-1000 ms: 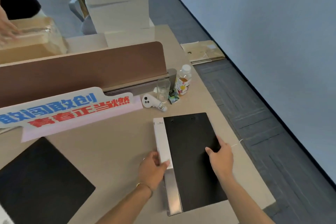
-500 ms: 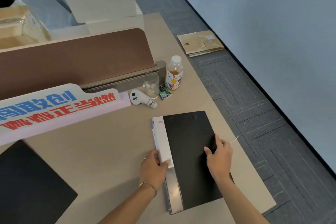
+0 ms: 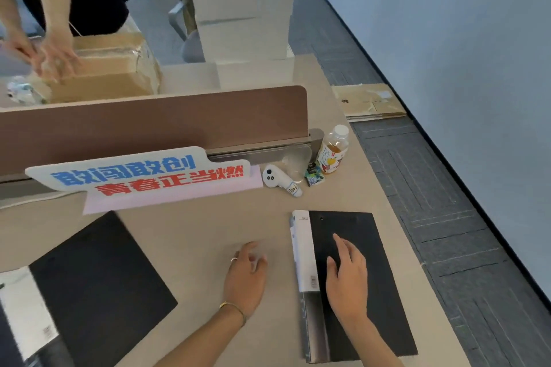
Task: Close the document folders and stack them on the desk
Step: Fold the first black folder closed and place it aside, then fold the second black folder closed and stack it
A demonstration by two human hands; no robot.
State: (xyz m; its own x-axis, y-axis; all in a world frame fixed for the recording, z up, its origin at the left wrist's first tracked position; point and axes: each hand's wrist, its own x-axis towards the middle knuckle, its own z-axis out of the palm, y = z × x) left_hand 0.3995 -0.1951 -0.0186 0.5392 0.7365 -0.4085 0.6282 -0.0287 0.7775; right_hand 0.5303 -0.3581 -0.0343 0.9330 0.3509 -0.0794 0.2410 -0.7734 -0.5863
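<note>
A closed black folder (image 3: 384,292) with a white and silver spine lies flat on the beige desk (image 3: 190,235) near its right edge. My right hand (image 3: 347,275) rests flat on the folder's cover, fingers spread. Just left of the folder, my left hand (image 3: 246,275) hovers over or lies on the bare desk, open and holding nothing. A second black folder (image 3: 98,289) lies at the lower left, with a white spine strip at its left side.
A brown divider panel (image 3: 155,122) crosses the desk, with a printed sign (image 3: 143,176) leaning on it. A white controller (image 3: 278,180), a glass (image 3: 298,158), a drink bottle (image 3: 334,149) and a small packet (image 3: 314,176) stand behind the folder. Another person's hands (image 3: 44,53) handle a cardboard box (image 3: 110,68) beyond.
My left hand has let go of the folder's spine and moved left onto the desk. My right hand has slid toward the spine. The view has tilted up, showing the person behind the divider.
</note>
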